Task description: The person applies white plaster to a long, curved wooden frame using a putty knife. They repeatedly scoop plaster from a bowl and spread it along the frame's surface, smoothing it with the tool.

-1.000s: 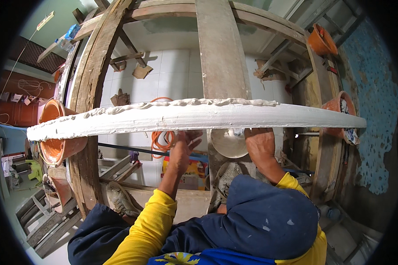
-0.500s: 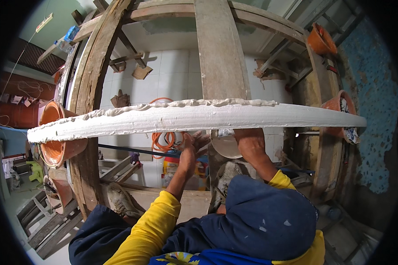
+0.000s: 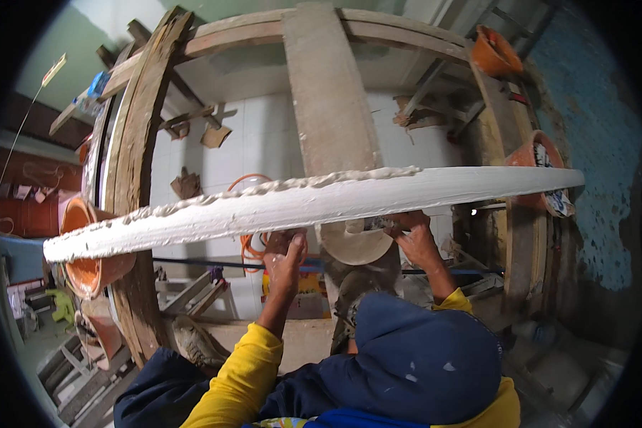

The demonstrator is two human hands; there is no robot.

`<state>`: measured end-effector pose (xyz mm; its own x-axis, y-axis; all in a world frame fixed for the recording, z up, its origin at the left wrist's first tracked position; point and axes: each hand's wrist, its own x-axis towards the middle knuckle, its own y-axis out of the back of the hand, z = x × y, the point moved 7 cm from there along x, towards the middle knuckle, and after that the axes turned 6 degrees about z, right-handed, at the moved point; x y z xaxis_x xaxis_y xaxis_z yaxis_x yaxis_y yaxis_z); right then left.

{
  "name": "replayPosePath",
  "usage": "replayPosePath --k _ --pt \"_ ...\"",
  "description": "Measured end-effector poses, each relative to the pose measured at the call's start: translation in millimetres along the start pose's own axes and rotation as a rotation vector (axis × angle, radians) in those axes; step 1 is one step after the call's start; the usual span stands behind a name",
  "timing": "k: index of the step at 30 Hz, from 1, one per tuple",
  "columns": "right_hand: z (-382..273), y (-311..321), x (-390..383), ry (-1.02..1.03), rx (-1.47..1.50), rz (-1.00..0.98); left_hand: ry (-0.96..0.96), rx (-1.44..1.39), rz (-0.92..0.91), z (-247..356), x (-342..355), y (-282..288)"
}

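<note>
A long white plaster moulding strip [image 3: 314, 200] stretches across the view, tilted slightly with its left end nearer me. Wet plaster lies in a lumpy bead along the left and middle of its far edge. My left hand [image 3: 285, 260] is at the strip's near edge, thumb apart from the fingers; the fingertips are partly hidden by the strip. Just beneath the strip is a round bowl [image 3: 357, 250] with pale plaster in it. My right hand [image 3: 415, 239] is at the bowl's right side, fingers closed on what looks like a putty knife [image 3: 376, 224], partly covered by the strip.
A wide plank [image 3: 332, 107] runs away from me between scaffold beams [image 3: 139, 135]. Orange buckets stand left [image 3: 85, 274], right [image 3: 524, 153] and far right [image 3: 493, 53]. Far below lies a tiled floor [image 3: 257, 143] with a coiled orange hose [image 3: 250, 250].
The whole view has shifted, and the strip now slants more. My right hand has come round to the bowl's right side, showing more of its fingers. My left hand has moved left, away from the bowl.
</note>
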<state>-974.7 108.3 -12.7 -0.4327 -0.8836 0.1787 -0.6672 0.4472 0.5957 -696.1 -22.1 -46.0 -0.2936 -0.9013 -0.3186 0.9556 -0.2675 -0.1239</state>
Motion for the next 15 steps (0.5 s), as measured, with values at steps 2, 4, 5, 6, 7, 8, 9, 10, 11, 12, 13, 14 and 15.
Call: replayPosePath --k 2,4,5,6,7,8,9,10,11,12,13,14,15 --pt "21 16 -8 -0.088 0.042 0.062 -0.099 -0.109 -0.073 16 3 -15" --pt "48 26 -15 -0.244 0.214 0.195 -0.032 -0.360 -0.062 23 0 -32" --pt "57 35 -15 -0.263 0.198 0.227 0.005 -0.483 -0.053 27 -1 -40" --pt "66 45 -14 -0.282 0.183 0.257 0.013 -0.531 -0.069 28 0 -46" --pt "71 54 -13 -0.302 0.172 0.287 0.076 -0.547 -0.076 31 1 -52" --pt "91 57 -17 -0.460 0.183 0.281 0.139 -0.564 -0.081 35 2 -57" --pt "102 57 -11 -0.381 0.244 0.341 0.201 -0.581 -0.084 40 1 -62" --pt "118 59 -5 -0.306 0.300 0.409 0.209 -0.550 -0.074 48 0 -68" --pt "124 61 2 -0.245 0.220 0.438 0.216 -0.521 -0.057 58 -2 -73" --pt "131 63 8 -0.186 0.136 0.470 0.223 -0.492 -0.041 64 -2 -78" --pt "131 58 16 -0.143 -0.075 0.460 0.219 -0.502 -0.054 68 -2 -80" --pt "126 54 26 -0.127 -0.102 0.448 0.216 -0.514 -0.067 71 -3 -79" --pt "121 50 34 -0.112 -0.131 0.438 0.214 -0.525 -0.081 73 -3 -79"
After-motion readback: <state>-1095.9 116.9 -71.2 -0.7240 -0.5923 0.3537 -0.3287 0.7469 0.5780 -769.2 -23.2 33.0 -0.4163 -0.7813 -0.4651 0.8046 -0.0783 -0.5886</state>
